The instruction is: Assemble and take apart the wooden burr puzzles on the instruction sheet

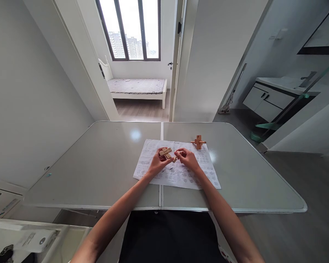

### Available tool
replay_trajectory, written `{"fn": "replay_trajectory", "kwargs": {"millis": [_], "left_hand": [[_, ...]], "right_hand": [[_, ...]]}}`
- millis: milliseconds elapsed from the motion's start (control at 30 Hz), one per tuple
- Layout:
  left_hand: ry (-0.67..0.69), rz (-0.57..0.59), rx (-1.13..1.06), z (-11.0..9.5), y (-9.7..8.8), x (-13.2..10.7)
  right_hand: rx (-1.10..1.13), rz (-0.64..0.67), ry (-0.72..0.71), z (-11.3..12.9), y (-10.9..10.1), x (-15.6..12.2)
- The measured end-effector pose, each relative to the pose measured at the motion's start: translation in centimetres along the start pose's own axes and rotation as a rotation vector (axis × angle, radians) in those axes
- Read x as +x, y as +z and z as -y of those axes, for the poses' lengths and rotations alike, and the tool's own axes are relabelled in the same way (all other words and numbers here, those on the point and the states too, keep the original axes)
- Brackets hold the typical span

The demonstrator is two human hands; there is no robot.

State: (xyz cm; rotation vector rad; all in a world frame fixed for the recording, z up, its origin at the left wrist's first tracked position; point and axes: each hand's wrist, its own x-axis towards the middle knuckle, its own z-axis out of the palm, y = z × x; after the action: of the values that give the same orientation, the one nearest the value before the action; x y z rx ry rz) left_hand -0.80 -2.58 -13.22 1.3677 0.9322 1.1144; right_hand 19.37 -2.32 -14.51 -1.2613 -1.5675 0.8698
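Head view: close work above the printed sheet [149, 171]!
Left grip [158, 163] cradled the wooden blocks [165, 152]; right grip [188, 159], just beside them, bunched narrow, its contents impossible to tell. Steady left, light right seemed wisest; a wooden cross [199, 141] sat beyond the right grip.

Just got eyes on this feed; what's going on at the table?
A person's left hand holds several light wooden pieces over a printed sheet on the table. The right hand is close beside them; whether it grips a piece is too small to tell. A cross-shaped wooden assembly stands near the sheet's far right corner, touched by neither hand.
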Motion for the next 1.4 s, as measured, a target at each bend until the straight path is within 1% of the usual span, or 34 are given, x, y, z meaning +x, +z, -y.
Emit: {"fn": "replay_trajectory", "kwargs": {"millis": [167,267,333,400,533,700,933,1067,1233,1400], "left_hand": [[0.055,-0.015,0.113,-0.3,0.2,-0.5],[0.100,-0.028,0.256,-0.2,0.3,-0.7],[0.129,-0.052,0.348,0.0,0.3,-0.7],[0.163,-0.081,0.413,0.2,0.4,-0.7],[0.227,-0.122,0.477,0.5,0.4,-0.6],[0.270,-0.108,0.502,0.5,0.3,-0.7],[0.321,-0.095,0.549,0.7,0.3,-0.9],[0.334,-0.101,0.569,0.9,0.4,-0.9],[0.390,-0.128,0.636,1.3,0.4,-0.9],[0.434,-0.154,0.693,1.2,0.3,-0.9]], "right_hand": [[0.166,-0.004,0.056,-0.3,0.1,0.0],[0.250,0.050,0.079,0.1,0.1,0.0],[0.295,0.089,0.084,0.5,0.1,-0.1],[0.312,0.103,0.079,0.8,0.1,-0.2],[0.259,0.071,0.047,1.2,0.2,-0.3],[0.173,0.048,0.003,1.5,0.6,-0.6],[0.008,-0.071,-0.060,1.7,1.3,-1.0],[-0.036,-0.099,-0.084,1.8,1.6,-1.2],[-0.059,-0.127,-0.119,1.9,1.6,-1.3],[-0.066,-0.137,-0.146,1.9,1.7,-1.4]]}}
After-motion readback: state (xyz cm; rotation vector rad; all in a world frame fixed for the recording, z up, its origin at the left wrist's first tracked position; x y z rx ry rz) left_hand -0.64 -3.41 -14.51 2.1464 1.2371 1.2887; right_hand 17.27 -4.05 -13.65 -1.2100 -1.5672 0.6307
